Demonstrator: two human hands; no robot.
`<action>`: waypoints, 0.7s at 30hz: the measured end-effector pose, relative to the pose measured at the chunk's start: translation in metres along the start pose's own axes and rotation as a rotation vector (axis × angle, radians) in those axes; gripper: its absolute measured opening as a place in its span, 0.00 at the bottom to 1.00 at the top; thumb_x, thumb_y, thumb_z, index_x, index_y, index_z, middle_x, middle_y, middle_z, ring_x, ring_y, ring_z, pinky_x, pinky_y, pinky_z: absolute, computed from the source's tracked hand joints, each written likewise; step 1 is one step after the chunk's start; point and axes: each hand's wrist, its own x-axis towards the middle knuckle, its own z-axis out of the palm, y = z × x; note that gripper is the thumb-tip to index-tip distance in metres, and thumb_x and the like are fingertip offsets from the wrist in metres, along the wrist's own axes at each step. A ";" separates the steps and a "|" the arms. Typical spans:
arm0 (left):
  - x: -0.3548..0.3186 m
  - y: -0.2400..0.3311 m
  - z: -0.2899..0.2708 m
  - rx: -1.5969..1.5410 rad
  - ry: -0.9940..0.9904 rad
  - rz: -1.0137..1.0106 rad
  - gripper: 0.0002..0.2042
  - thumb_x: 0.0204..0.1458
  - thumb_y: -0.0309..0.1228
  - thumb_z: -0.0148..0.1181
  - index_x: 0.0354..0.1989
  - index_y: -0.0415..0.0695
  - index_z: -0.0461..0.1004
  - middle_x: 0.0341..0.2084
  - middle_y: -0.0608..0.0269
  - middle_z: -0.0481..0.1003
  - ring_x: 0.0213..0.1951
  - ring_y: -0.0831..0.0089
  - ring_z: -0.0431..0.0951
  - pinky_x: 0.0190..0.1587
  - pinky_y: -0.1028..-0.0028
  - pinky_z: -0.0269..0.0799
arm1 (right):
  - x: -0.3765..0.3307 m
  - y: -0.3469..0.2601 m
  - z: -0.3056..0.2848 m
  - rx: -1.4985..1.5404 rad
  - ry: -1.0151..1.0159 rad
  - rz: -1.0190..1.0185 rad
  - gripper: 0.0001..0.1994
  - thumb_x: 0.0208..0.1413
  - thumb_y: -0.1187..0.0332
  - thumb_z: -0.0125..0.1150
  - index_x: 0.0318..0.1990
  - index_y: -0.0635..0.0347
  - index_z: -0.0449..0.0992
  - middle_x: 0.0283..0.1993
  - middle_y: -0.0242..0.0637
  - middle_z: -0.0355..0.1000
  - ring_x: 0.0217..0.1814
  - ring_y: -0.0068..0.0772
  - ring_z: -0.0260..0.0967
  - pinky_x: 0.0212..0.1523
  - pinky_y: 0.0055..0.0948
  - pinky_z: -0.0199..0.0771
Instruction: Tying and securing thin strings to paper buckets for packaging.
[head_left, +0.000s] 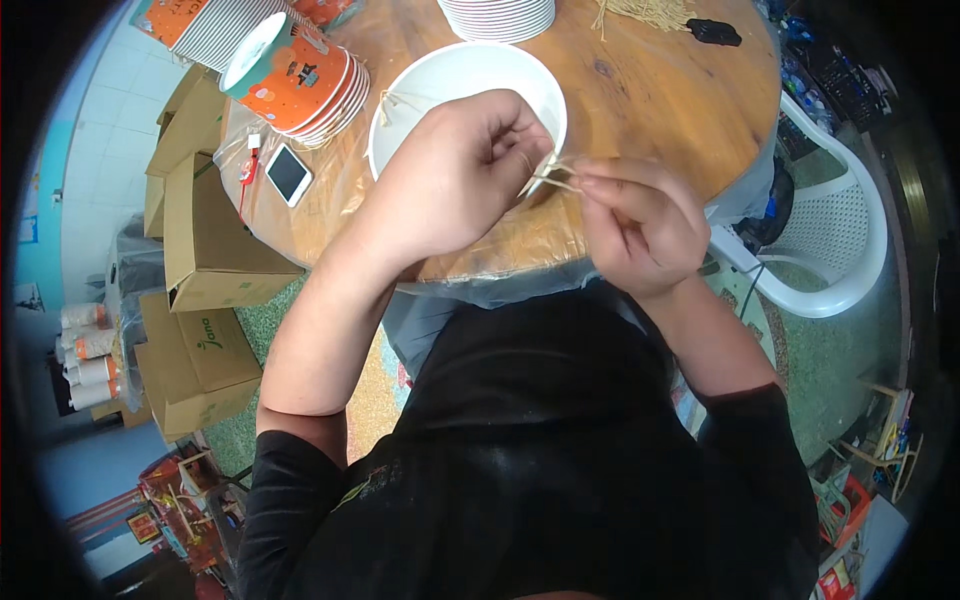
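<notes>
A white paper tub (468,70), seen from above into its open mouth, stands near the table edge. A pale beige cord (392,98) is attached at its left rim. At the near right rim, my left hand (475,165) is closed with fingertips pinching a thin beige cord (548,176). Facing it, my right hand (648,215) pinches the same cord between thumb and forefinger. The cord forms crossing strands between the hands. Whether it passes through the rim, I cannot tell. My left wrist and hand hide part of the tub.
The round wooden table (640,95) has a clear plastic cover. Orange printed tubs (300,80) lie stacked at left, beside a phone (288,176). A white tub stack (498,18) and loose cords (640,14) are at the back. Cardboard boxes (222,235) and a white chair (865,215) flank the table.
</notes>
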 end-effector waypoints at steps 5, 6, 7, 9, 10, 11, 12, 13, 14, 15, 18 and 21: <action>-0.001 0.001 0.001 0.376 0.098 0.125 0.04 0.65 0.24 0.67 0.40 0.36 0.80 0.25 0.60 0.79 0.28 0.76 0.78 0.34 0.70 0.76 | 0.001 -0.018 -0.002 0.098 -0.069 0.140 0.11 0.52 0.85 0.77 0.40 0.61 0.85 0.41 0.42 0.87 0.39 0.40 0.88 0.39 0.31 0.87; 0.000 0.000 0.001 0.370 0.095 0.135 0.04 0.65 0.24 0.67 0.40 0.36 0.80 0.25 0.60 0.79 0.28 0.76 0.78 0.34 0.70 0.76 | -0.001 -0.018 0.002 0.156 -0.039 0.215 0.11 0.53 0.85 0.76 0.40 0.61 0.84 0.41 0.42 0.87 0.40 0.39 0.88 0.41 0.31 0.87; 0.001 0.000 0.004 0.388 0.121 0.149 0.04 0.63 0.25 0.67 0.38 0.37 0.81 0.26 0.52 0.81 0.30 0.61 0.82 0.36 0.63 0.78 | -0.004 -0.019 0.003 0.203 -0.011 0.290 0.10 0.55 0.85 0.75 0.40 0.61 0.84 0.41 0.42 0.87 0.41 0.39 0.88 0.43 0.30 0.87; 0.002 0.001 0.004 0.434 0.169 0.116 0.05 0.62 0.26 0.65 0.36 0.37 0.82 0.27 0.43 0.82 0.33 0.42 0.85 0.39 0.53 0.80 | -0.010 -0.026 0.014 0.531 0.092 0.586 0.06 0.64 0.85 0.70 0.43 0.65 0.83 0.43 0.42 0.86 0.43 0.32 0.86 0.45 0.29 0.88; 0.002 0.004 0.005 0.407 0.192 0.056 0.06 0.63 0.28 0.64 0.38 0.37 0.83 0.27 0.42 0.82 0.33 0.42 0.86 0.39 0.53 0.80 | -0.007 -0.028 0.018 0.705 0.153 0.712 0.05 0.67 0.84 0.68 0.45 0.66 0.83 0.44 0.42 0.86 0.44 0.29 0.86 0.46 0.29 0.88; 0.002 0.006 0.006 0.380 0.212 -0.005 0.08 0.64 0.29 0.62 0.40 0.36 0.83 0.28 0.41 0.82 0.34 0.41 0.86 0.40 0.53 0.81 | -0.006 -0.027 0.017 0.788 0.189 0.806 0.04 0.70 0.83 0.65 0.49 0.70 0.81 0.45 0.44 0.86 0.45 0.28 0.85 0.47 0.29 0.89; -0.003 0.004 0.002 0.375 0.197 0.015 0.11 0.66 0.31 0.61 0.42 0.35 0.83 0.27 0.42 0.82 0.32 0.44 0.84 0.39 0.54 0.79 | -0.001 -0.028 0.017 0.787 0.198 0.877 0.04 0.70 0.82 0.66 0.49 0.72 0.81 0.45 0.45 0.86 0.44 0.28 0.86 0.47 0.29 0.90; -0.008 0.002 -0.003 0.227 0.126 0.020 0.11 0.67 0.32 0.61 0.42 0.34 0.82 0.27 0.46 0.81 0.30 0.48 0.82 0.38 0.56 0.78 | 0.004 -0.028 0.016 0.783 0.208 0.954 0.05 0.71 0.81 0.66 0.50 0.73 0.81 0.45 0.45 0.86 0.44 0.28 0.86 0.47 0.28 0.90; -0.012 0.003 -0.007 0.082 0.054 0.024 0.12 0.68 0.33 0.61 0.42 0.34 0.81 0.27 0.49 0.80 0.28 0.52 0.80 0.36 0.58 0.77 | 0.010 -0.026 0.012 0.812 0.212 1.021 0.06 0.70 0.80 0.68 0.49 0.74 0.81 0.45 0.46 0.86 0.43 0.28 0.86 0.47 0.26 0.90; -0.019 0.009 -0.010 0.015 -0.007 0.093 0.11 0.68 0.34 0.65 0.43 0.36 0.81 0.25 0.60 0.73 0.26 0.65 0.71 0.33 0.65 0.71 | 0.013 -0.024 0.012 0.799 0.217 1.024 0.06 0.70 0.80 0.68 0.49 0.74 0.81 0.45 0.46 0.86 0.43 0.28 0.86 0.47 0.26 0.90; -0.032 0.008 -0.010 0.317 0.003 0.142 0.07 0.63 0.27 0.74 0.42 0.40 0.80 0.23 0.69 0.65 0.27 0.78 0.64 0.31 0.72 0.64 | 0.017 -0.013 0.009 0.847 0.161 0.946 0.07 0.69 0.79 0.70 0.50 0.73 0.82 0.47 0.44 0.86 0.46 0.25 0.86 0.48 0.24 0.89; -0.040 -0.007 -0.007 0.243 0.187 0.261 0.06 0.64 0.22 0.72 0.42 0.39 0.78 0.28 0.72 0.72 0.30 0.82 0.67 0.34 0.76 0.66 | 0.015 -0.010 0.014 0.829 0.134 0.883 0.07 0.69 0.79 0.70 0.51 0.73 0.83 0.47 0.42 0.87 0.47 0.23 0.86 0.50 0.23 0.88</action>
